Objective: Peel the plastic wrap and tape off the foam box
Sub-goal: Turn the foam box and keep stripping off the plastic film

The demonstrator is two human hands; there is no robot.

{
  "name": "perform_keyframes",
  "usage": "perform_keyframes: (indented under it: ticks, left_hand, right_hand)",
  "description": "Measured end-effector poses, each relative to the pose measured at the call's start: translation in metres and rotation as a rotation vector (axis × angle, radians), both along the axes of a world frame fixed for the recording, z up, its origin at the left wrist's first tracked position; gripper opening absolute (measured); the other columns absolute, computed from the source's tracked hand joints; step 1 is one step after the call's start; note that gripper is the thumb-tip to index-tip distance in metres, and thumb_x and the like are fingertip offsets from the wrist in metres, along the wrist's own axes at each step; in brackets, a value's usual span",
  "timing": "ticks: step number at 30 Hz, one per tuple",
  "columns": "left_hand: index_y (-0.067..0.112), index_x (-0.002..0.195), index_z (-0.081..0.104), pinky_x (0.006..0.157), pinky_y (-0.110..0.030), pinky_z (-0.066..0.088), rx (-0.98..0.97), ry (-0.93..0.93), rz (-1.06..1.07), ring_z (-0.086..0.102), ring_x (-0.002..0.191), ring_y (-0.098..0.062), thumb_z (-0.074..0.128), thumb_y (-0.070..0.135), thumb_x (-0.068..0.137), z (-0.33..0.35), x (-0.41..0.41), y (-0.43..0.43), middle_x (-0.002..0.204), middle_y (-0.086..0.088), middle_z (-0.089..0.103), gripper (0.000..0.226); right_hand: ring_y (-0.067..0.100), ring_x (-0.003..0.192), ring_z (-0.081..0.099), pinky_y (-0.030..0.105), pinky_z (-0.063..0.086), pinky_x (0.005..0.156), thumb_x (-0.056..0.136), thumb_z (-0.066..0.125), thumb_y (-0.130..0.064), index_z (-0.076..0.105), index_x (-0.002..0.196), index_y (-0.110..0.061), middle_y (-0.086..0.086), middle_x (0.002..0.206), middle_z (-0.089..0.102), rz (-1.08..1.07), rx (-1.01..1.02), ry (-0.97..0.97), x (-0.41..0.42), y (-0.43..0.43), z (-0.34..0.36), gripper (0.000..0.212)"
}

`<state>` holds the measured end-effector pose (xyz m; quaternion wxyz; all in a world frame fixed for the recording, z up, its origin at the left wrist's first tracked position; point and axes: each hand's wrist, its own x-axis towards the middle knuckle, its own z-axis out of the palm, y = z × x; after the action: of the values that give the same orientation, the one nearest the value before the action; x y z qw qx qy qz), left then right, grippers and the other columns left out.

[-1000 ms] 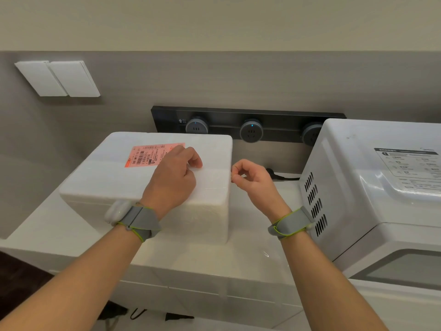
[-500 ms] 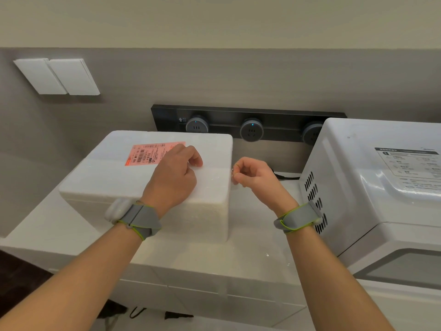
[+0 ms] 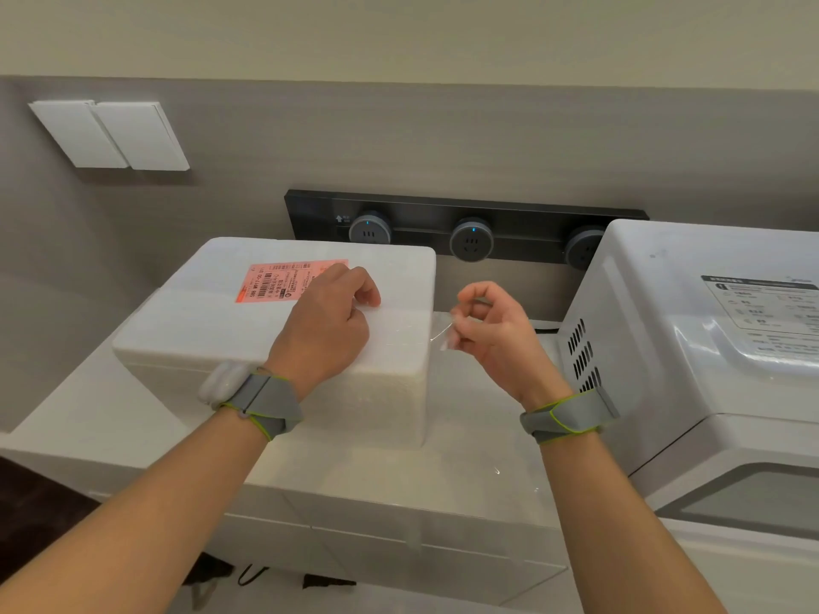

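On counter point(image 3: 354, 476): foam box point(image 3: 212, 321). Right hand point(image 3: 492, 325) fingers pinch clear strip point(image 3: 441, 332) lifted off box's right edge. Left hand point(image 3: 325, 321) curled on lid, grip unclear. Peeling seems barely begun; most wrap probably left.

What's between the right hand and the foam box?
Head view: a clear tape strip spans from the foam box edge to the right hand, which pinches it.

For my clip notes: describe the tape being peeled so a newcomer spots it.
Find the white foam box on the counter, left of the white appliance. From its upper right edge a tape strip runs to the right hand, which pinches it. Unlike the pink label, it is transparent.
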<state>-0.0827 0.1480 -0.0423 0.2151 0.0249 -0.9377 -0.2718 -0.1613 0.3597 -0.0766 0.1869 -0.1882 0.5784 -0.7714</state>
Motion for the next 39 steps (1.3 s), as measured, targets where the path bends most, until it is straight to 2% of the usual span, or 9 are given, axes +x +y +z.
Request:
perform_keyframes:
  ticks: [5, 14, 20, 26, 28, 30, 32, 35, 39]
  left_hand:
    - [0.020, 0.092, 0.059, 0.084, -0.023, 0.034, 0.000, 0.000, 0.001, 0.049, 0.097, -0.018, 0.041, -0.009, 0.083, 0.000, 0.000, 0.000, 0.099, 0.002, 0.055, 0.035]
    - [0.021, 0.092, 0.057, 0.085, -0.024, 0.034, 0.022, -0.033, 0.007, 0.048, 0.097, -0.018, 0.041, -0.008, 0.083, 0.001, 0.000, 0.000, 0.100, 0.002, 0.054, 0.034]
    - [0.025, 0.090, 0.057, 0.081, -0.024, 0.035, 0.056, -0.055, 0.005, 0.050, 0.095, -0.017, 0.040, -0.008, 0.082, 0.002, -0.003, -0.003, 0.098, 0.002, 0.054, 0.037]
    - [0.024, 0.098, 0.064, 0.083, -0.026, 0.034, 0.082, -0.317, -0.078, 0.048, 0.099, -0.017, 0.043, -0.005, 0.082, 0.027, -0.006, -0.010, 0.105, 0.001, 0.053, 0.039]
    - [0.020, 0.097, 0.065, 0.083, -0.029, 0.039, 0.272, -0.398, -0.141, 0.052, 0.100, -0.020, 0.044, -0.002, 0.088, 0.041, 0.000, -0.014, 0.109, -0.003, 0.058, 0.032]
    - [0.008, 0.102, 0.065, 0.082, -0.033, 0.047, 0.716, -0.441, -0.226, 0.059, 0.100, -0.030, 0.041, 0.007, 0.095, 0.054, 0.017, -0.016, 0.112, -0.017, 0.063, 0.025]
    - [-0.004, 0.121, 0.059, 0.089, -0.040, 0.052, 1.088, -0.522, -0.342, 0.064, 0.105, -0.037, 0.042, 0.027, 0.098, 0.061, 0.036, -0.024, 0.118, -0.025, 0.065, 0.042]
    - [-0.002, 0.129, 0.055, 0.094, -0.043, 0.052, 1.195, -0.666, -0.501, 0.065, 0.110, -0.039, 0.056, 0.029, 0.092, 0.058, 0.064, -0.033, 0.117, -0.021, 0.067, 0.049]
    - [0.007, 0.093, 0.064, 0.079, -0.036, 0.058, 1.208, -0.564, -0.466, 0.070, 0.087, -0.030, 0.057, -0.002, 0.091, 0.043, 0.085, -0.041, 0.084, -0.007, 0.063, 0.011]
  right_hand:
    - [0.020, 0.059, 0.053, 0.031, 0.050, 0.061, 0.078, 0.059, 0.008, 0.053, 0.105, -0.004, 0.010, 0.078, 0.056, -0.058, -0.075, -0.078, 0.004, 0.000, 0.019, 0.030]
    - [0.022, 0.067, 0.058, 0.034, 0.055, 0.068, 0.088, 0.054, 0.017, 0.057, 0.101, -0.002, 0.009, 0.078, 0.058, -0.149, 0.063, -0.034, 0.018, -0.018, 0.069, 0.023]
    - [0.019, 0.057, 0.058, 0.035, 0.053, 0.065, 0.087, 0.055, 0.016, 0.058, 0.097, -0.004, 0.006, 0.069, 0.062, -0.169, 0.043, 0.031, 0.018, -0.034, 0.114, 0.023]
    - [0.021, 0.063, 0.060, 0.034, 0.053, 0.068, 0.087, 0.058, 0.015, 0.060, 0.103, -0.002, 0.013, 0.081, 0.071, -0.081, 0.029, 0.017, 0.040, -0.042, 0.118, 0.023]
    - [0.020, 0.062, 0.061, 0.032, 0.054, 0.066, 0.088, 0.057, 0.015, 0.061, 0.103, -0.003, 0.011, 0.080, 0.072, -0.075, 0.013, 0.019, 0.050, -0.045, 0.117, 0.023]
    - [0.020, 0.061, 0.060, 0.031, 0.053, 0.064, 0.087, 0.056, 0.015, 0.062, 0.102, -0.003, 0.013, 0.080, 0.072, -0.046, -0.045, -0.003, 0.060, -0.048, 0.117, 0.023]
    - [0.021, 0.063, 0.060, 0.032, 0.053, 0.066, 0.087, 0.056, 0.014, 0.062, 0.103, -0.003, 0.013, 0.083, 0.072, -0.027, -0.087, -0.020, 0.070, -0.050, 0.118, 0.024]
    - [0.021, 0.065, 0.060, 0.033, 0.053, 0.069, 0.087, 0.058, 0.012, 0.061, 0.107, -0.003, 0.012, 0.084, 0.071, -0.042, -0.063, -0.011, 0.087, -0.056, 0.117, 0.025]
    - [0.022, 0.065, 0.060, 0.035, 0.053, 0.069, 0.088, 0.059, 0.013, 0.058, 0.110, 0.000, 0.014, 0.086, 0.068, -0.161, 0.111, 0.062, 0.113, -0.058, 0.106, 0.025]
